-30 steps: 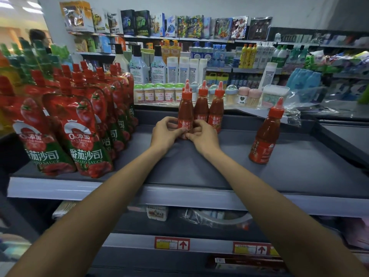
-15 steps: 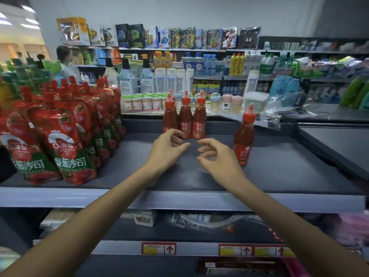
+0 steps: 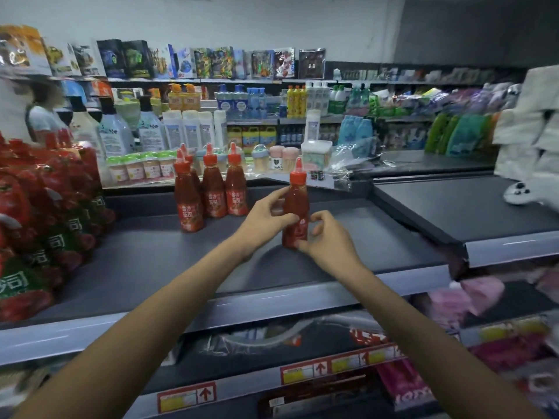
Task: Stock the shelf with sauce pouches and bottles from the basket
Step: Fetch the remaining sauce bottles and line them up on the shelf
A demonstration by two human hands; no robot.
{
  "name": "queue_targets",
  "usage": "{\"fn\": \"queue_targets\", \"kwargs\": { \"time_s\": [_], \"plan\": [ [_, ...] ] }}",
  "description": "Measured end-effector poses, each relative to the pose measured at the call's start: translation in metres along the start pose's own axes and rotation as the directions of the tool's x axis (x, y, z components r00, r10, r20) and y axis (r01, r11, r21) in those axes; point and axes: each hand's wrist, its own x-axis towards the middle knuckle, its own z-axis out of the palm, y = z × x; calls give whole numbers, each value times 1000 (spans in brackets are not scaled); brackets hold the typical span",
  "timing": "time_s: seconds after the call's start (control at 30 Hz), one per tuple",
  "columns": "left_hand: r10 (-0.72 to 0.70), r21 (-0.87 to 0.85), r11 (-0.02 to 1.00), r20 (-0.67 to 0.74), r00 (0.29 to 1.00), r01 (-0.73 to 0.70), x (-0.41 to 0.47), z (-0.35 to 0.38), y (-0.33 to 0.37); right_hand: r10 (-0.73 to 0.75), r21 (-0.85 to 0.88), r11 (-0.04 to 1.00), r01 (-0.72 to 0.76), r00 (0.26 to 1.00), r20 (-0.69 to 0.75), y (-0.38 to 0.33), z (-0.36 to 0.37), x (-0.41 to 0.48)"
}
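Both hands are gripping one sauce bottle standing upright on the shelf. The left hand is wrapping its middle from the left, while the right hand is pinching its base from the right. Its long axis is running vertical, red cap up. The bottle row is standing to the left and further back, well apart; the sauce pouches are filling the far left. The coming slide probably heads left and back.
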Motion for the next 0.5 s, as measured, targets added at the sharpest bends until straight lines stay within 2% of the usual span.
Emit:
{"fn": "queue_targets", "kwargs": {
  "time_s": [0.1,0.27,0.5],
  "plan": [
    [3,-46,999,-4,1000,-3,-1,2,-1,13,8,1000,-13,1000,1,-1,3,4],
    [-12,-81,997,-20,1000,10,-10,-8,-2,-45,31,999,44,998,43,-5,4,4],
    [-66,2,998,-110,992,66,-17,-27,-9,-50,85,995,46,998,46,-11,16,10]
  ]
}}
